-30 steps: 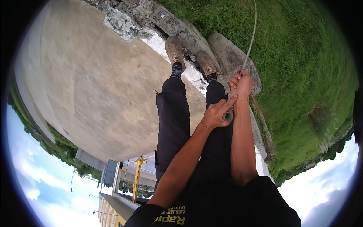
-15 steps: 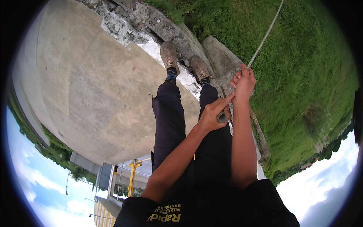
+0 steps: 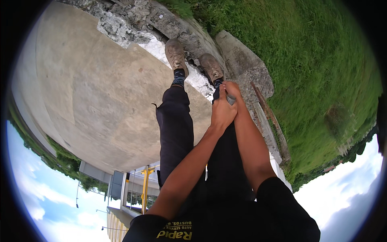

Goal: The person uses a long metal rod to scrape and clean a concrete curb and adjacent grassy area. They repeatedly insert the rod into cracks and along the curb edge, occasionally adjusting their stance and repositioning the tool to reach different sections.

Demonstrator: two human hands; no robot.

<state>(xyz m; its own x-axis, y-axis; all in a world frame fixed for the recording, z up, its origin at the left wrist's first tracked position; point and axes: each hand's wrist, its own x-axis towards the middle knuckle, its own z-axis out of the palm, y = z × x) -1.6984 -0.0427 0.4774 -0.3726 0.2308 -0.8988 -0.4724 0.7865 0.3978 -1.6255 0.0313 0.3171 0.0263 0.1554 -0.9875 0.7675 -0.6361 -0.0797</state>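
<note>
In front of my right leg, my two hands are close together. My left hand (image 3: 223, 115) is closed round a short grey tube (image 3: 231, 99), its round open end showing by the thumb side; the rest of the tube is hidden. One finger of that hand lies pointing forward. My right hand (image 3: 232, 88) is just beyond the tube, touching or nearly touching the left. Its fingers are curled, and what they hold is hidden. No cord shows in view now.
My shoes (image 3: 176, 56) stand on a broken, rubble-strewn concrete edge (image 3: 155, 48). Smooth concrete (image 3: 100, 101) spreads to the left and grass (image 3: 322, 72) to the right. A rusty bar (image 3: 266, 105) and a concrete block (image 3: 246, 60) are right of my hands.
My right hand has come down and left, toward my left hand. The pale cord that ran from it to the upper right no longer shows. My left hand has shifted slightly forward with the tube.
</note>
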